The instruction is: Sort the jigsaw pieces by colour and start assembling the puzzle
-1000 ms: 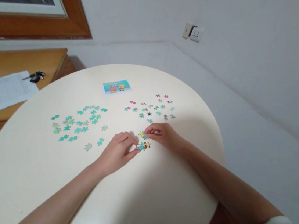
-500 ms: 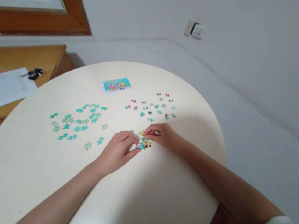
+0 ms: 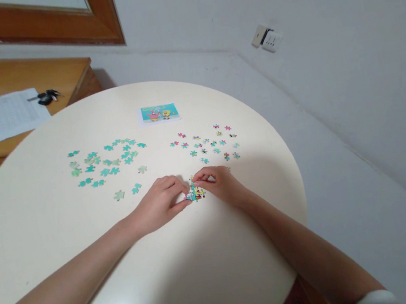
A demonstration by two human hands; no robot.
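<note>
A small cluster of joined jigsaw puzzle pieces (image 3: 198, 193), yellow, teal and white with bits of red, lies on the table between my hands. My left hand (image 3: 166, 197) has its thumb and forefinger closed on the cluster's left edge. At the upper side, my right hand (image 3: 219, 182) pinches a puzzle piece (image 3: 193, 187) that shows teal; its fingertips partly cover it. Whether this piece is locked into the cluster I cannot tell. Loose pink, black and teal puzzle pieces (image 3: 204, 151) are spread beyond my right hand.
Several teal and pale green puzzle pieces (image 3: 104, 172) lie at the left of the round white table (image 3: 160, 278). A cartoon picture card (image 3: 160, 113) sits toward the far edge. Papers (image 3: 5, 117) and keys (image 3: 48, 96) rest on a wooden cabinet (image 3: 25, 71).
My right hand has shifted slightly left over the cluster, and more teal shows at its fingertips. My left hand keeps nearly the same place. The view has tilted a little.
</note>
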